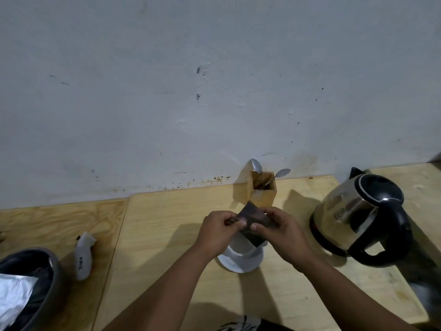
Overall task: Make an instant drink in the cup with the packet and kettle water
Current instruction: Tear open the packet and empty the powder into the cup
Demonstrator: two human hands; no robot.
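Note:
A dark brown packet point(253, 219) is held between both hands just above a white cup point(241, 258) that stands on the wooden table. My left hand point(218, 232) pinches the packet's left corner. The packet's right side is gripped by my right hand point(280, 231). The cup is partly hidden behind the hands and packet; what it holds is not visible. A steel kettle point(358, 218) with a black handle and lid stands on its base to the right of the cup.
A wooden holder point(262, 189) with two spoons stands against the wall behind the cup. A crumpled white sachet point(83, 254) lies at the left. A grey bin point(28, 285) with silver wrappers sits at the bottom left. The table point(167, 211) ends at the wall.

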